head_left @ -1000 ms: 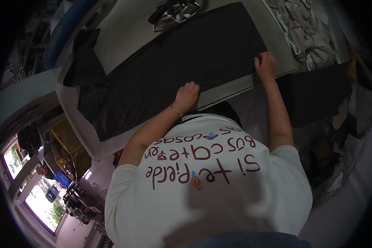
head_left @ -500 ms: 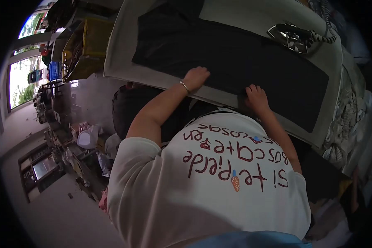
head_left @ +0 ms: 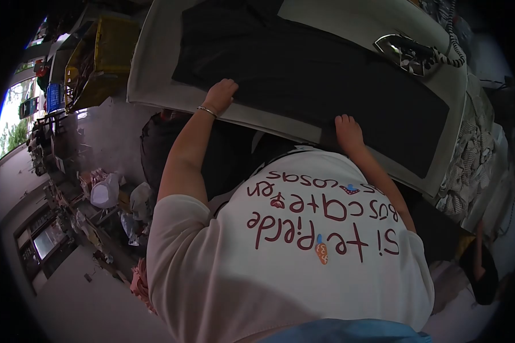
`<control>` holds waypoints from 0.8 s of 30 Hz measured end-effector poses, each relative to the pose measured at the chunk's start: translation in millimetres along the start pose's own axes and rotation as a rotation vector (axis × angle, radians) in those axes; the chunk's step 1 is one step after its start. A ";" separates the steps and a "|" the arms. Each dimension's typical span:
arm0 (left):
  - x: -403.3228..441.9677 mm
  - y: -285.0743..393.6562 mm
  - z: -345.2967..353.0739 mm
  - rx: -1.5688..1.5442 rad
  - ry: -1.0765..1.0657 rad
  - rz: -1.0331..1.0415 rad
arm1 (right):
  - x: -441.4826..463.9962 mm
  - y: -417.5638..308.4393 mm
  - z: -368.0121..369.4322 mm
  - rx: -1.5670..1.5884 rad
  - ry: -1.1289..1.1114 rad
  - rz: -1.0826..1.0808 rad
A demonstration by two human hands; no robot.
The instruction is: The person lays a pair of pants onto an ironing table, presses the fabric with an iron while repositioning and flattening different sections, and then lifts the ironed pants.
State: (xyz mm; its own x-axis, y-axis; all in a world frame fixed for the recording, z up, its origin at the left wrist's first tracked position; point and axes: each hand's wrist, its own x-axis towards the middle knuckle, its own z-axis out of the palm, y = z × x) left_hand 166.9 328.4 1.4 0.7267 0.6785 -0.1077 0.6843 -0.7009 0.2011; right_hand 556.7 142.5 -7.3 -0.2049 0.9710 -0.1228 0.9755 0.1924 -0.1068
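Observation:
A dark garment [head_left: 326, 77], long and trouser-like, lies spread across a pale padded ironing table [head_left: 343, 26]. My left hand [head_left: 221, 95], with a bracelet at the wrist, has its fingers curled on the garment's near edge toward the left. Farther right, my right hand [head_left: 349, 132] grips the same near edge with bent fingers; the thumb is hidden. Beyond the cloth, an iron [head_left: 407, 54] with a striped cord rests on the table's far right, touched by neither hand.
Left of the table stands a yellow crate [head_left: 115, 48] with dark things in it. Striped cloth [head_left: 476, 134] is heaped along the right edge. A dark bulky item [head_left: 169, 143] sits below the table at left. Part of another person [head_left: 479, 266] shows at the far right.
My left hand has slid left along the garment's near edge, away from my right hand. My right hand stays about where it was on the cloth. The view has shifted slightly.

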 end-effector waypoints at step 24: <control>-2.3 31.9 8.2 0.014 -0.088 0.065 | -22.2 -4.0 -8.9 0.159 -0.173 0.070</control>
State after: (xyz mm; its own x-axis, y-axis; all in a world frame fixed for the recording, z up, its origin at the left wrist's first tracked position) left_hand 187.5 302.7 0.1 0.7714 0.6103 -0.1804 0.6362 -0.7459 0.1970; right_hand 558.1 121.5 4.6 -0.1613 0.9398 -0.3011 0.9657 0.0874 -0.2445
